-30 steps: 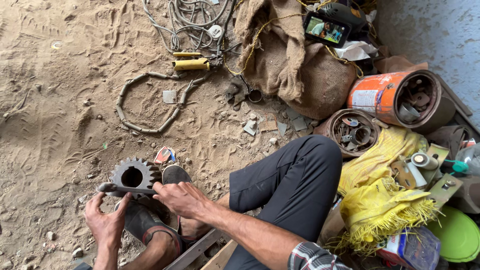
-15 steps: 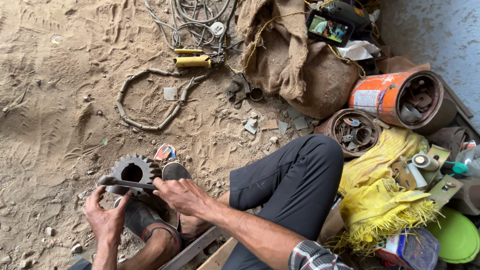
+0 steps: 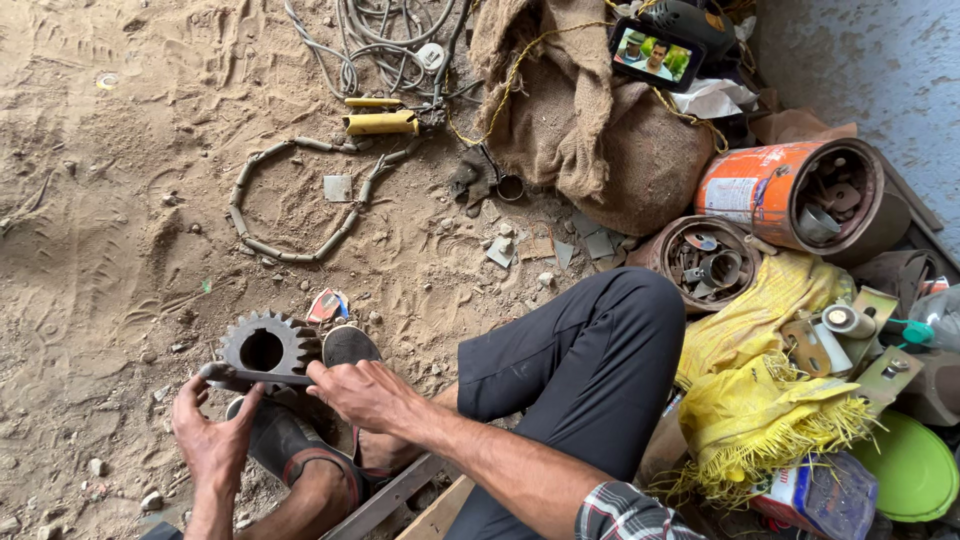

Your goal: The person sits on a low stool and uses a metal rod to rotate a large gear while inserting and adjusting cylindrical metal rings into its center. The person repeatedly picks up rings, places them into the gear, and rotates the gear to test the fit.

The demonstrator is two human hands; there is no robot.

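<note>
A dark steel toothed gear (image 3: 265,347) with a round bore stands on the sandy ground, wedged against my sandalled feet (image 3: 300,440). A flat metal file (image 3: 255,376) lies across the gear's lower teeth. My left hand (image 3: 210,435) grips the file's left end from below. My right hand (image 3: 365,395) presses down on its right end with the fingers closed over it. My bent right leg in dark trousers (image 3: 570,350) rises beside my right forearm.
A ring of jointed metal links (image 3: 290,195) lies on the sand beyond the gear, with a yellow handle (image 3: 380,122) and tangled cables (image 3: 385,30). At right are a burlap sack (image 3: 600,140), an orange can (image 3: 790,190), a tin of scrap parts (image 3: 705,262), yellow cloth (image 3: 770,390) and a green lid (image 3: 915,470).
Both hands and the file have shifted slightly across the gear's teeth. The gear, my feet and my leg stay in place.
</note>
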